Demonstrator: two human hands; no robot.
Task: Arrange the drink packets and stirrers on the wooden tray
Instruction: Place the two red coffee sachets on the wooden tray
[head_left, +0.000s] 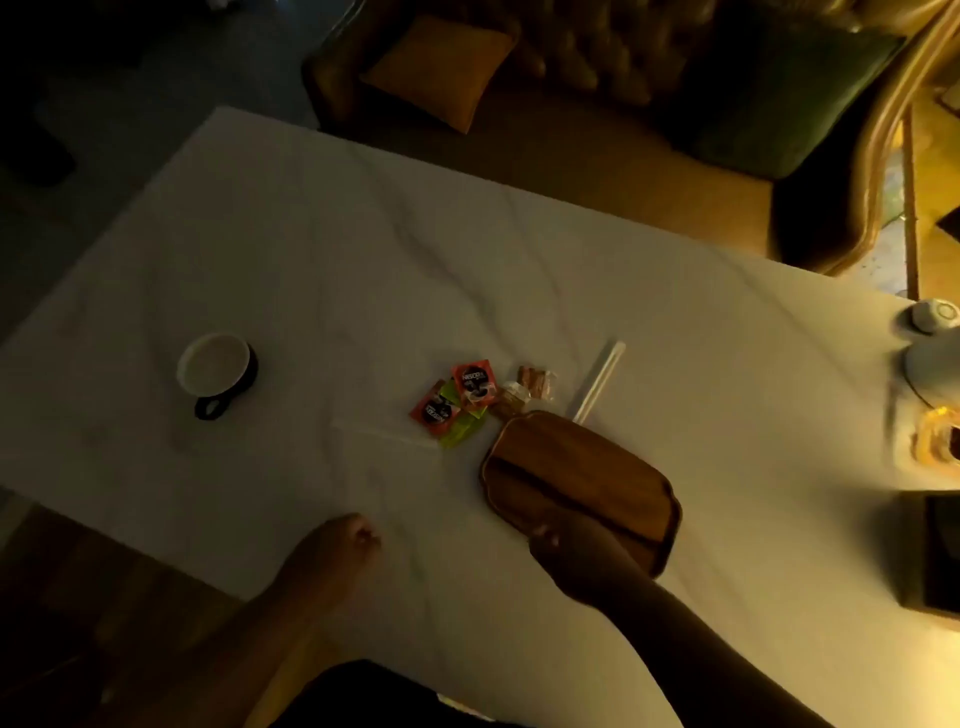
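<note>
- My right hand (558, 540) sits at the near edge of the wooden tray (582, 483); it is dark and blurred, so I cannot tell whether it grips the rim or only rests against it.
- My left hand (348, 540) lies on the bench (311, 260) near its front edge, fingers curled into a loose fist with nothing in it — well apart from the tray.
- The tray is a dark brown, rounded rectangle with a raised rim and a ridge dividing it lengthwise; it lies at an angle on the bench, and I see nothing in either part.
- Just beyond the tray's far corner lie the drink packets: two red coffee packets (460, 397) overlapping yellow-green packets (460, 431), all loose on the bench.
- Right of those, brown packets (524, 392) lie touching or nearly touching the tray's far rim.
- A long pale stirrer (597, 382) in a wrapper lies on the bench beside the brown packets, its near end by the tray's far edge.
- A second pale stirrer (384, 431) lies left of the red packets — faint against the white bench.
- Far left stands a black cup (215, 371) with a white inside; it looks empty.
</note>
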